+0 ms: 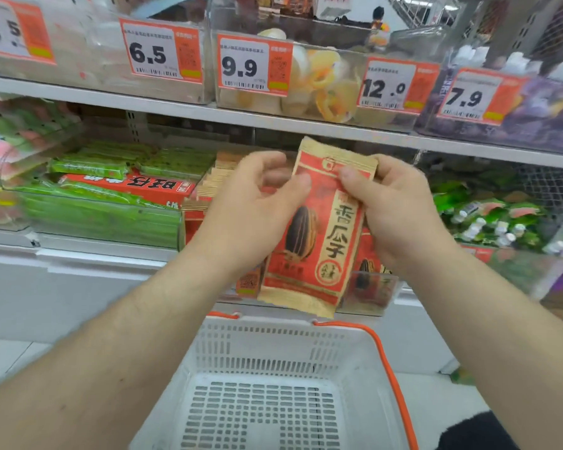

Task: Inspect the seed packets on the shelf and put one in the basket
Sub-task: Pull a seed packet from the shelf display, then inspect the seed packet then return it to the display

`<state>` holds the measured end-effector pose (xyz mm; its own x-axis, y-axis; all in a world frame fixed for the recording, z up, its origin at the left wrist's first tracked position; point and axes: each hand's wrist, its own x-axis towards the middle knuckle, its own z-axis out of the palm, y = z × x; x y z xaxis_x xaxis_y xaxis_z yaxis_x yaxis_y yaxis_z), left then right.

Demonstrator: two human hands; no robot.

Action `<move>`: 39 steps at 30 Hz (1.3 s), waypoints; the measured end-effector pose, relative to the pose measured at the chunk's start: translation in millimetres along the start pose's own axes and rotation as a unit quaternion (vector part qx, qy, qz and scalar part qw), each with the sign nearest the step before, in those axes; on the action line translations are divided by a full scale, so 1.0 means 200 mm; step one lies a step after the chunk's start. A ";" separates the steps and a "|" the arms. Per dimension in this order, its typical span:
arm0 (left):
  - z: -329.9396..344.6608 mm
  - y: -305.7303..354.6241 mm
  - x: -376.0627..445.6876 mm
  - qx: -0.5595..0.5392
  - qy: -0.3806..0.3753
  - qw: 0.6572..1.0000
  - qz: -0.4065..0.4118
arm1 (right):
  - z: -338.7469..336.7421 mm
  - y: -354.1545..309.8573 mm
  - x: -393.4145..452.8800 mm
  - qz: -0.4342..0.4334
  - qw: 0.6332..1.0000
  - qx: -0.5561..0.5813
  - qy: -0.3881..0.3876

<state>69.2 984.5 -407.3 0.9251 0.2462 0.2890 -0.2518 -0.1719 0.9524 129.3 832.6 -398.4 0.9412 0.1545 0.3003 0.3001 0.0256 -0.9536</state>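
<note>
Presently the seed packet (319, 228) is held upright before the shelf (306, 126), directly above the white basket (273, 345), with the left hand (251, 206) and right hand (394, 212) each pinching an upper side edge between thumb and fingers. It appears a light, flexible paper pouch, slightly crinkled, likely to bend if held by one corner. A hold along the flat side seams or the top seal seems soundest for lowering it in.

At the bottom centre of the frame, the white basket (273, 358) is seen open-topped and bare inside, with clear air between its rim and the seed packet (319, 228) held above. Its right edge is bordered by the orange handle (391, 378). Behind the packet, the way is blocked by the stocked shelf (176, 107) and clear bins (309, 76).
</note>
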 end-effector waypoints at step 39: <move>0.09 -0.51 -0.29 -0.224 -0.030 0.906 -0.358 | -0.24 0.39 -0.39 0.228 0.890 -0.241 -0.313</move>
<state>45.9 970.3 -523.3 0.9072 0.0872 -0.4116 0.3413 0.4197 0.8411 86.6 775.0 -496.1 0.7563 0.5644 -0.3309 0.0834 -0.5848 -0.8069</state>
